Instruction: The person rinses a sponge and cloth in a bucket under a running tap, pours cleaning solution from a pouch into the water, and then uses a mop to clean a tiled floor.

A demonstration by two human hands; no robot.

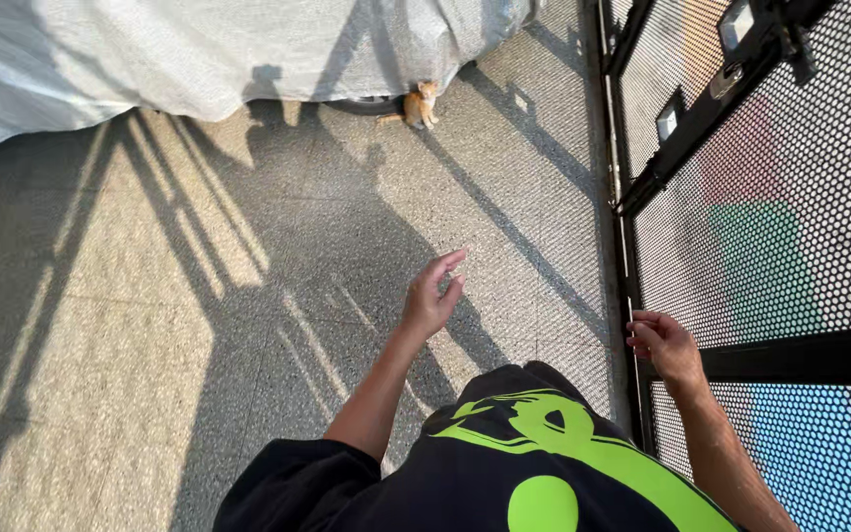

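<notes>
- Nearest the head camera, a black shirt [504,463] with a bright green print was seen, filling the lower middle of the view.
- The right hand [664,345] was held against the edge of a black perforated metal gate [770,246], its fingers curled loosely at the frame just above a horizontal bar; whether the frame was actually gripped could not be told, so its state is left undecided.
- The left hand [430,296] was raised over the paved floor [150,296], relaxed and empty, fingers slightly bent, well apart from the gate.
- The gate stood along the right side of the view, with coloured shapes dimly visible through its holes and small latch fittings near its top.
- Further off, a small orange cat [422,104] was seen sitting on the floor just beside a wheel under a grey car cover [199,49].
- Long shadows of bars and of the person were cast across the floor.
- The step in hand was judged to be the handling of the gate at its edge, with only the right hand engaged.
- A firmer closing of the right fingers on the frame would be called for before the gate could be swung, with the cat kept well apart.
</notes>
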